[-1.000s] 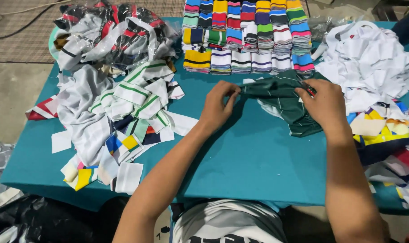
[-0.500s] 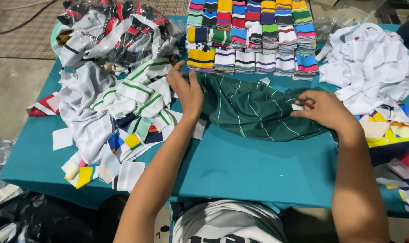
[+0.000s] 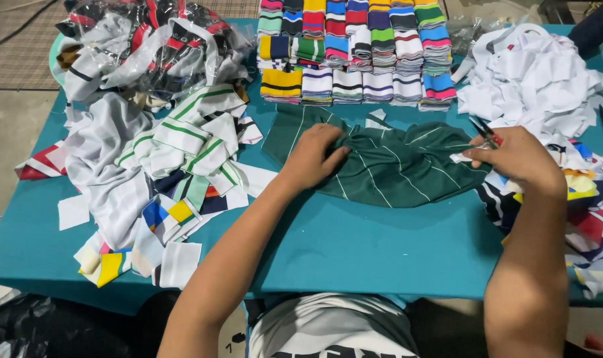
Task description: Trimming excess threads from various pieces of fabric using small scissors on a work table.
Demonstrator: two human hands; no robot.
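A teal cloth-covered tabletop (image 3: pixel 381 252) carries the work, and on it the left hand (image 3: pixel 315 159) is bunched shut on the dark green pinstriped fabric piece (image 3: pixel 388 166), which now lies spread across the middle where a second ago it was gathered small between both hands. The right hand (image 3: pixel 514 159) pinches the fabric's right edge together with small red-handled snips (image 3: pixel 484 131). Outward, stacked striped knit collars (image 3: pixel 354 53) crowd the far edge, loose striped offcuts (image 3: pixel 162 166) the left and white scraps (image 3: pixel 534 79) the right, leaving bare room only toward the near edge.
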